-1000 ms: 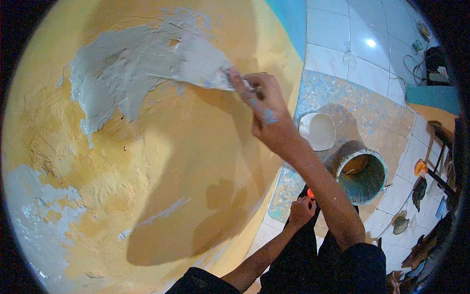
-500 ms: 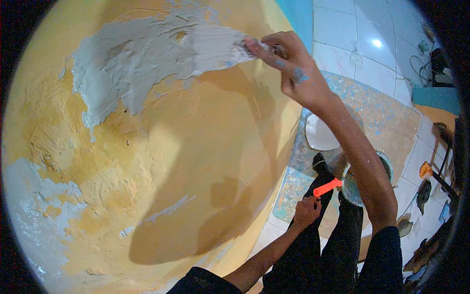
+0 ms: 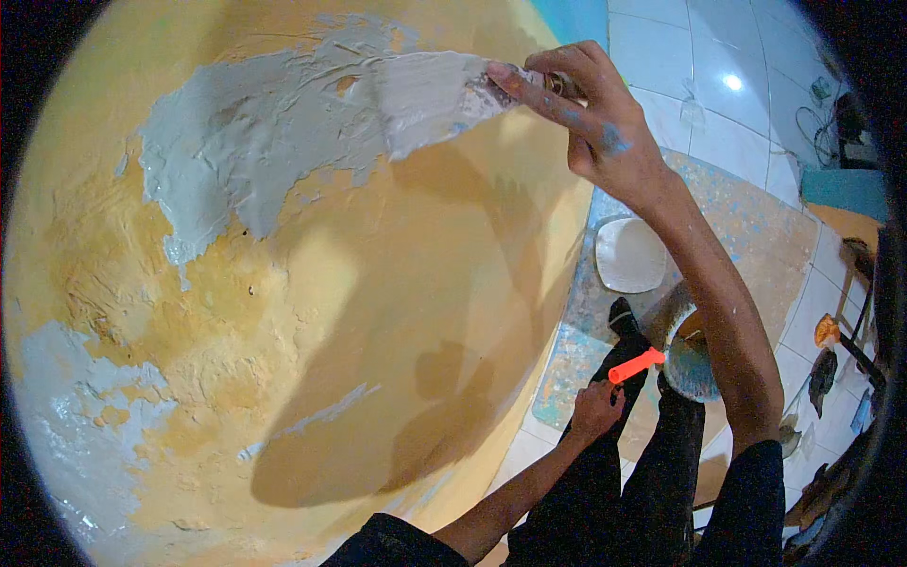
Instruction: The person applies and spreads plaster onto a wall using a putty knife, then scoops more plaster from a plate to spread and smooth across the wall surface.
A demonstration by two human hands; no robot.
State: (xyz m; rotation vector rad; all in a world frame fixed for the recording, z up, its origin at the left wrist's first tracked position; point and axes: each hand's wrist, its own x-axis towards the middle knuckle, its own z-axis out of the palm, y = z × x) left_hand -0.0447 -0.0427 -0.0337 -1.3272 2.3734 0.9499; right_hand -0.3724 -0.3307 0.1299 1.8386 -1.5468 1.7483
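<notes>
Yellow wall, right hand clasping scraper, blade beyond fingertips, left hand holding orange-handled tool

I see white floor tiles | paint-spattered tan sheet over them | teal-topped block, far right | orange piece near dark leaf-shaped object

Yellow across the wall, mottled with darker ochre. Pale grey for the smeared putty; whitish on the scraper. Smudged blue on the right hand. Orange-red on the handle. White for the dish. Tan on the board, speckled blue and white. White on the tiles, ruled with dark lines. Black on trousers and sleeves.
</notes>
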